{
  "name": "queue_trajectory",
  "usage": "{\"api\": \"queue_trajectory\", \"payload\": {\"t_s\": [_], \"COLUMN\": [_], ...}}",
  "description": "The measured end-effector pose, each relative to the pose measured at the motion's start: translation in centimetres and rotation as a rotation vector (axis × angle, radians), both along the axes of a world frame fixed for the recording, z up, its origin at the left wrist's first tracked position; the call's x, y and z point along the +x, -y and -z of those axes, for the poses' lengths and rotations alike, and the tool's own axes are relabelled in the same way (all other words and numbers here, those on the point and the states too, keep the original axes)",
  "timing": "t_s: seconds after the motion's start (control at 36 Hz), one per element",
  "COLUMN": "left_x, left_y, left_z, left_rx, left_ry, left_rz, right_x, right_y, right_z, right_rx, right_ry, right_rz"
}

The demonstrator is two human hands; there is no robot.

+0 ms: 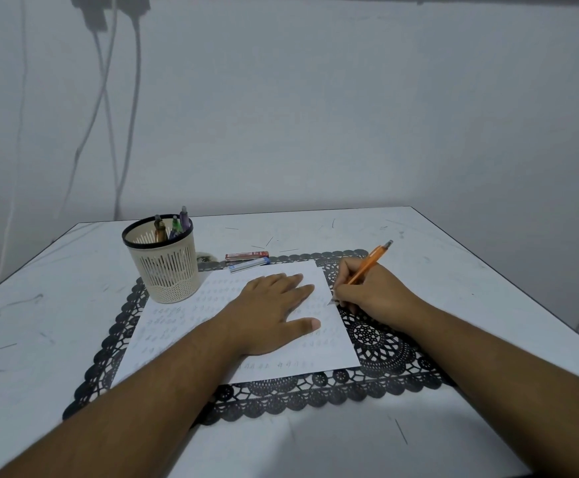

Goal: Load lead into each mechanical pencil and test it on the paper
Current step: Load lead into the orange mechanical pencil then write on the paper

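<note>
Step in hand: testing. The right hand (pixel 367 291), right of centre in the frame, grasps the orange mechanical pencil (pixel 367 267) in a writing grip, its tip down at the right edge of the paper (pixel 329 343) and its cap end slanting toward the upper right.
Left hand (pixel 274 305): released, fingers straight and lying flat on the middle of the sheet, pinning it.
Paper: one sheet at the centre of the frame on a black lace placemat (pixel 384 343), already carrying rows of faint pencil marks.
Next move, as a judgement: finish the short test marks, then put this pencil away and take another that needs loading; that calls for freeing the left hand from the sheet and a fine pinch to feed a thin, brittle lead.
Pencils counted: one in hand; three more standing in the cream slotted pen cup (pixel 165 267), left of centre, at the sheet's far left corner.
Lead cases counted: two, a red lead case (pixel 246 255) and a blue lead case (pixel 248 264) just beside it, lying beyond the sheet's far edge.
Loose leads (pixel 288 250): several thin dark sticks scattered on the white table (pixel 39 322); exact number cannot be told.
</note>
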State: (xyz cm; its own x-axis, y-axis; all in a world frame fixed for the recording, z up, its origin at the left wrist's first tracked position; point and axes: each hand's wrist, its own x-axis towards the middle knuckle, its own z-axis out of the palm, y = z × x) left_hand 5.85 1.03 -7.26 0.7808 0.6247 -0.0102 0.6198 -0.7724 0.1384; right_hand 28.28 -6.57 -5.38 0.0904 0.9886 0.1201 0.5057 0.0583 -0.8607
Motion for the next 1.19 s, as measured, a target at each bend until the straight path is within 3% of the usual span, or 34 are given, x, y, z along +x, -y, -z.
{"api": "queue_trajectory", "payload": {"t_s": [1.19], "left_x": [-0.01], "left_y": [-0.11], "left_z": [0.04], "left_rx": [0.008], "left_ry": [0.0], "left_rz": [0.005], "right_x": [-0.31], "right_y": [0.39], "right_z": [-0.3], "right_rx": [0.009], "right_ry": [0.033], "right_rz": [-0.012]}}
